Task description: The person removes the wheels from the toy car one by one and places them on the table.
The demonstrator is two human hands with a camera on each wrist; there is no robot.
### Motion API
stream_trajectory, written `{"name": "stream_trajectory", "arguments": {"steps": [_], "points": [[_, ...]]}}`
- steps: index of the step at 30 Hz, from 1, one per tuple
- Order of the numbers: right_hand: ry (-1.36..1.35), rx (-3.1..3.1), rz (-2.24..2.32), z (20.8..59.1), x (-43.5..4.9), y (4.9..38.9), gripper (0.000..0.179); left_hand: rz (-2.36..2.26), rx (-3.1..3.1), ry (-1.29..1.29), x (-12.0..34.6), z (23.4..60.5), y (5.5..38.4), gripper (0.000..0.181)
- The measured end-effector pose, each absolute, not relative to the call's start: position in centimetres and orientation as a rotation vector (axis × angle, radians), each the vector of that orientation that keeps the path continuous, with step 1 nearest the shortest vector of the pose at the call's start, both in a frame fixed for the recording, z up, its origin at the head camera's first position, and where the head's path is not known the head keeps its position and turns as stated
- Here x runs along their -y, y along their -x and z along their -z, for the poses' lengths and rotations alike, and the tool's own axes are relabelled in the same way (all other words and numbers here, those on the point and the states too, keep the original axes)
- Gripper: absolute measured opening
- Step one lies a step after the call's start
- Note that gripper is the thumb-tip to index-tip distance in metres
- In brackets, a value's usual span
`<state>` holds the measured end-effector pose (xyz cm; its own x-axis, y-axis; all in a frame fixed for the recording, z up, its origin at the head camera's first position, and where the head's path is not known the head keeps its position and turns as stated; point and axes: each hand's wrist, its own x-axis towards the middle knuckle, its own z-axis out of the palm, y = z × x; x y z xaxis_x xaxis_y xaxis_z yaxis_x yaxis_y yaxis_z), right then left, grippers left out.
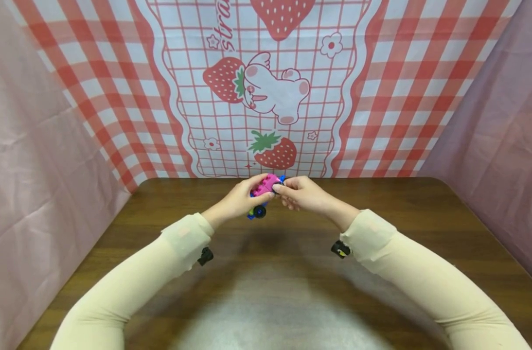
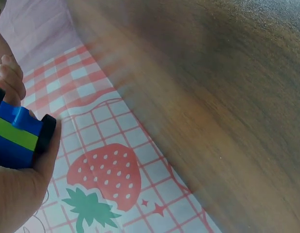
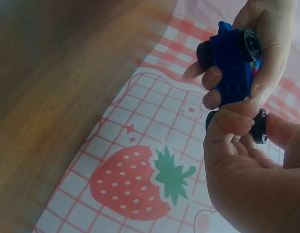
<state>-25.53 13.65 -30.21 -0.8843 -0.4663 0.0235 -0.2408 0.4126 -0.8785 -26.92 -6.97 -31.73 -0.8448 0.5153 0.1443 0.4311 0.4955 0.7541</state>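
Above the table's far part, my left hand [image 1: 239, 199] grips a toy block car [image 1: 266, 184] with a pink top. Its blue underside [image 3: 232, 68], with black wheels, faces the right wrist camera. My right hand [image 1: 309, 195] pinches a black wheel [image 3: 260, 127] at the car's near end between thumb and fingers. Whether that wheel sits fully on its axle cannot be told. In the left wrist view a blue end with a yellow-green strip [image 2: 16, 133] shows between two black wheels. The left fingers behind the car are partly hidden.
A brown wooden table [image 1: 183, 291] lies below both hands. Just behind its far edge hangs a red-and-white checked cloth with strawberries [image 1: 274, 153]. Pink curtains [image 1: 43, 146] hang at both sides. Each sleeve cuff carries a small black wrist camera [image 1: 341, 249].
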Motion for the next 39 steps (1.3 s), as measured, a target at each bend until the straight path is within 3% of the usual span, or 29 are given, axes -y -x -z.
{"name": "stream_trajectory", "arguments": {"steps": [21, 39], "points": [[0.567, -2.386, 1.505, 30.1, -13.4, 25.4, 0.039, -1.290, -2.417, -0.967, 7.5, 31.5, 26.8, 0.047], [0.586, -2.915, 1.288, 30.8, -12.4, 24.5, 0.033, -1.276, -2.539, -0.872, 6.6, 32.3, 26.5, 0.047]]}}
